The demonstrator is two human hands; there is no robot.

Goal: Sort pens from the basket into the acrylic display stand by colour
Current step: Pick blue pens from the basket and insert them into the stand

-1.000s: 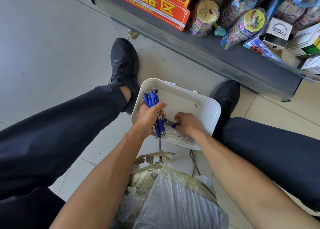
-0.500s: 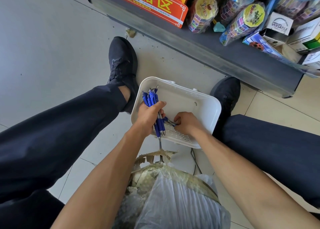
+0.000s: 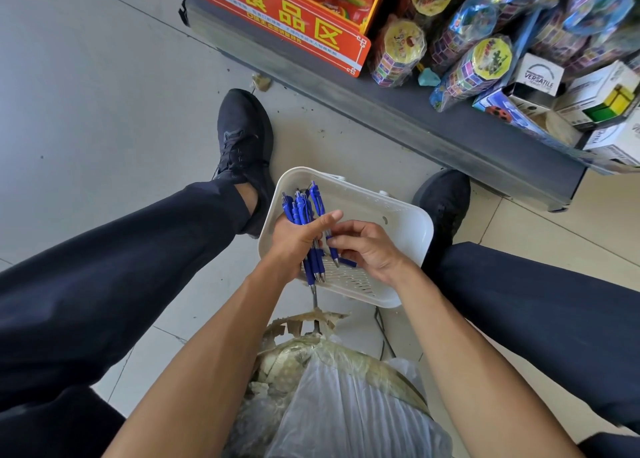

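Note:
A white plastic basket sits on the floor between my feet. My left hand grips a bundle of several blue pens, clip ends pointing away from me, tips toward me. My right hand is raised above the basket's near end and pinches one more blue pen right beside the bundle. Another blue pen lies in the basket under my right hand. No acrylic display stand is in view.
A low dark shelf runs along the far side, with an orange sign, wrapped toy drums and boxes. My dark shoes flank the basket. A plastic-covered seat sits close under my arms.
My right hand has lifted out of the basket's bottom with a blue pen and brought it up against the bundle in my left hand. The view shifted slightly.

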